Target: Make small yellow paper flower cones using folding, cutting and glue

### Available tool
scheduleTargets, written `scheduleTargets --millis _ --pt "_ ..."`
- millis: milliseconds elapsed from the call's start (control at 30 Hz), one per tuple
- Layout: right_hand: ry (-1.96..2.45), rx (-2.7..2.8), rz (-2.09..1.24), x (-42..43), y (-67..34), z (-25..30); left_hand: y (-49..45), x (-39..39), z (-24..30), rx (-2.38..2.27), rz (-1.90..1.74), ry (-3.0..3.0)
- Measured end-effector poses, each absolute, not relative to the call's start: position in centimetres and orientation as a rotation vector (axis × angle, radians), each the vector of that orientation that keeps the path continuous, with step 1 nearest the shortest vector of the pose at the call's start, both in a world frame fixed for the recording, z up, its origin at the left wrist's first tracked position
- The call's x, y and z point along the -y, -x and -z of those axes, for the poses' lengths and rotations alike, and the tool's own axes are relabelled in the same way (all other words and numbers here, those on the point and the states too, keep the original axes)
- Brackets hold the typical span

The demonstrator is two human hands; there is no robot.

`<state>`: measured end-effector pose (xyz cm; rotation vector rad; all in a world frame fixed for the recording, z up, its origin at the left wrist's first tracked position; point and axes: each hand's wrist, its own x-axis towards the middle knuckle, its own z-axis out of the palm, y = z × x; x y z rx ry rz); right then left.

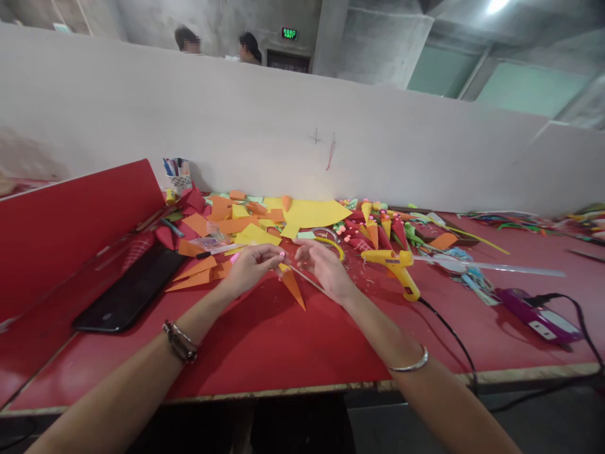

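My left hand (253,263) is closed in a pinch at the top of an orange paper cone (293,285), which points down toward me on the red table (265,353). My right hand (324,265) is just beside it, fingers curled around a thin pale stick (307,280) that runs between both hands. A small pink bit shows at my left fingertips. Both wrists wear bracelets.
A yellow glue gun (396,268) with a black cord lies right of my hands. Orange and yellow paper pieces (283,217) pile up behind, with finished cones (373,230). A black phone (130,291) lies left, a purple power strip (539,318) right, a pen cup (177,173) behind.
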<state>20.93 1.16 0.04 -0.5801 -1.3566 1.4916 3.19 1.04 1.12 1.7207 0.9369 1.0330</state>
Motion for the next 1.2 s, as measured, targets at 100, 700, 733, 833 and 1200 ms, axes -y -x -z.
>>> scheduleTargets --millis 100,700,733,833,1200 --pt "0.651 1.51 -1.341 -1.0 -20.6 0.0 -3.1 -1.0 -1.2 -0.989 -1.026 -1.793" --pt "0.772 1.827 -0.468 0.3 -20.3 -0.6 -3.0 -1.0 -0.8 -0.885 -0.879 -1.867" --pt "0.791 1.798 -0.49 0.3 -20.2 -0.7 -2.9 -1.1 -0.9 -0.923 -0.922 -1.873" --pt "0.847 1.712 -0.555 0.2 -20.2 -0.7 -2.6 -1.5 -0.9 -1.092 -1.011 -1.913" --pt "0.911 1.634 -0.72 -0.7 -20.5 0.1 -4.6 0.3 0.0 -1.656 -0.309 -2.845"
